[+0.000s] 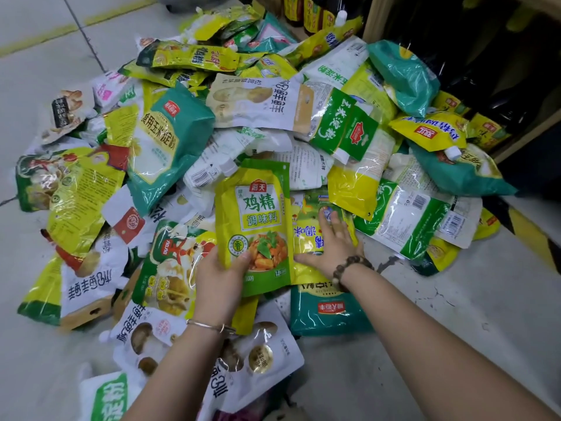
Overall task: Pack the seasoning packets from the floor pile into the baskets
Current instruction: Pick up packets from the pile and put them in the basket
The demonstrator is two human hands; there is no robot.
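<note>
Firstly, view: head camera, looking down over both forearms at the floor.
Task things: pile of seasoning packets, heaped across the centre and upper half of the frame, packets overlapping at every angle.
Held item: green-and-yellow chicken-essence pouch, centre of frame, upright with its printed face to the camera and raised above the packets under it.
Left hand: fingers curled behind the pouch's lower left corner, thumb across its front. A corner grip leaves the label readable, probably for sorting by kind.
Right hand: fingers straight and spread, palm down on a yellow packet lying flat just right of the pouch. It grasps nothing and appears to be steadying or picking out the next packet.
Wrists: thin bangle on the left, bead bracelet on the right.
Neighbours: teal corn-starch bag tilted at centre left.
Ground: pale tiled floor, left side and lower right.
Background: wooden shelf with bottles, upper right.
Baskets: not in view, so where the pouch is bound cannot be told.
Progress, as judged: early, since most packets lie unpacked.
</note>
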